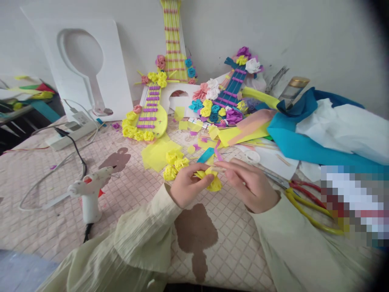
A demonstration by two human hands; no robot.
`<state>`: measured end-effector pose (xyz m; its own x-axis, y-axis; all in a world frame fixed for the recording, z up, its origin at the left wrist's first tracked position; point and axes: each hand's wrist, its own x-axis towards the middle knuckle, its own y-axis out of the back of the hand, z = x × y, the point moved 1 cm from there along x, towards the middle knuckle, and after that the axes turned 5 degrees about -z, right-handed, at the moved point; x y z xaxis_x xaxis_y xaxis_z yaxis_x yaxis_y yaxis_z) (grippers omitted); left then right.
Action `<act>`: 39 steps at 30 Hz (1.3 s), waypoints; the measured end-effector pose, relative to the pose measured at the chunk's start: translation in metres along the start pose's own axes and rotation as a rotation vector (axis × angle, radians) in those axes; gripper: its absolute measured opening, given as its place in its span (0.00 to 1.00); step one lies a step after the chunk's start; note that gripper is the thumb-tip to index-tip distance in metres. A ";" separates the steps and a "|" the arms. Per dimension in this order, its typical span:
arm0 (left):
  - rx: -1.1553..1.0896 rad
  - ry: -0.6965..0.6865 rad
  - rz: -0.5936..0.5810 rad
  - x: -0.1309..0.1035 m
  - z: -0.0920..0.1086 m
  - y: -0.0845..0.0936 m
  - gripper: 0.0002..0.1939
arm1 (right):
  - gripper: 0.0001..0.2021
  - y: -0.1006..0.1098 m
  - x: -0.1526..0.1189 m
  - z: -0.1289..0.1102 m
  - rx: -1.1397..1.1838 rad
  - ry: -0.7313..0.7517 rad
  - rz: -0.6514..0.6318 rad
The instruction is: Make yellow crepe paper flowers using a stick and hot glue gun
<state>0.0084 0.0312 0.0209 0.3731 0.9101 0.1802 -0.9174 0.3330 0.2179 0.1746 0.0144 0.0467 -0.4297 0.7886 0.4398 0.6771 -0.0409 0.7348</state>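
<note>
left hand (191, 182) pinches a yellow flower (215, 185); beside it, curled right hand's (249, 182) hold unclear; squeezing hard could crush petals.

No readable text, no legible labels or brands, no numbers or signs discernible
</note>
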 end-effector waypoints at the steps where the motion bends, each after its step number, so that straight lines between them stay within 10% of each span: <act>1: 0.013 -0.016 -0.003 0.000 0.000 0.001 0.08 | 0.14 -0.001 0.000 0.001 -0.028 0.011 -0.021; 39: 0.328 -0.230 -0.101 0.000 0.009 0.008 0.09 | 0.12 -0.012 -0.001 0.002 -0.108 0.190 0.099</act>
<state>0.0019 0.0320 0.0316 0.5142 0.7858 0.3437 -0.7956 0.2874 0.5333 0.1688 0.0152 0.0363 -0.4759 0.6482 0.5945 0.6580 -0.1862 0.7297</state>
